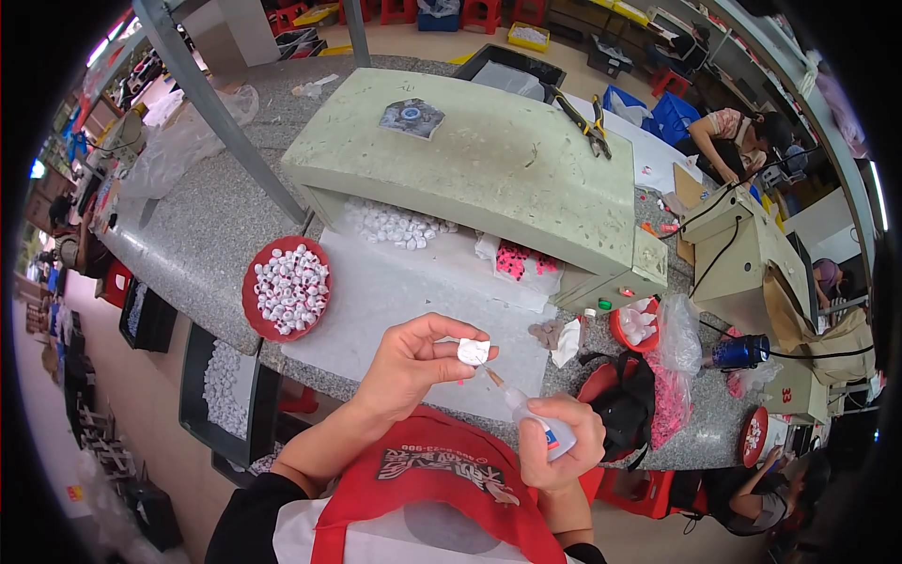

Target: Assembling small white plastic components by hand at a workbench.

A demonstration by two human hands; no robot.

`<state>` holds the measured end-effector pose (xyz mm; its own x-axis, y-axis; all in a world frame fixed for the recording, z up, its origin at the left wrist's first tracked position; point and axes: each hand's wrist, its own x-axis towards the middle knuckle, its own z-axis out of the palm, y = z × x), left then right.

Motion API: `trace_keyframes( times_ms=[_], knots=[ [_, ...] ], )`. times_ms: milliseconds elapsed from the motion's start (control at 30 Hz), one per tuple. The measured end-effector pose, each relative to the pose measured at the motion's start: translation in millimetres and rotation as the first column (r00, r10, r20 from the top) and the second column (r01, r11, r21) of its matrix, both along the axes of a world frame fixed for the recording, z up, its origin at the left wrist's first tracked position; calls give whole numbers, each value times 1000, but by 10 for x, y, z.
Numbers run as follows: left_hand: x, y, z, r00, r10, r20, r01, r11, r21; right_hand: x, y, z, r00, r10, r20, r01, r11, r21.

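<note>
The white piece [474, 352] is in front of the person's chest, above the pale sheet [366, 324] on the bench [207, 263], pinched at its left side between the thumb and forefinger of the left hand [406, 365]. It is small and rounded, with a dark line at its lower right; it looks light and probably fairly firm, though whether its surface is slick cannot be told. A gentle fingertip pinch on its sides seems the best hold, since that leaves the face toward the bottle [518, 401] free. The bottle is translucent with a narrow tip [493, 377], and is likely light and soft enough to give under a squeeze; its body is the place to grip, as the thin tip looks easy to bend. The right hand [567, 440] is closed around that body, thumb laid along the upper side, tilting the bottle so that the tip points up and left, just beside the piece; whether they touch cannot be told. The left forearm comes in from the lower left, its wrist turned so the fingers reach rightward. The right forearm rises steeply from the lower edge, over the red apron [423, 451]. Left of the sheet, similar pieces fill a red bowl [250, 303].
</note>
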<state>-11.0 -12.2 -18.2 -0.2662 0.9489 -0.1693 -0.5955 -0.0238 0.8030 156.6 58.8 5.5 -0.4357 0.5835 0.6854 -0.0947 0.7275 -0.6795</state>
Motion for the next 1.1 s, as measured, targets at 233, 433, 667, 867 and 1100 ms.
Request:
trace_keyframes(
  times_ms=[233, 433, 667, 867, 1100],
  knots=[
    [-3, -14, -10, 1000, -2, 13, 2, 1000, 25, 13, 10, 9, 1000, -19, 4, 19, 1000, 6],
    [-6, -17, -47, 999, 31, 16, -31, 998, 63, 40, -16, 48, 997, -5, 73, 6, 1000, -12],
    [10, -21, -6, 1000, 3, 2, -3, 1000, 21, 16, -45, 37, 999, -9, 52, 12, 998, -55],
    [24, -26, -14, 994, 44, -95, -38, 997, 64, 17, -35, 35, 999, -6, 38, 8, 998, -59],
    [36, -21, -45, 980, 72, -185, -50, 991, 121, -9, -22, -26, 998, -15, 64, 23, 992, -124]
  ],
)
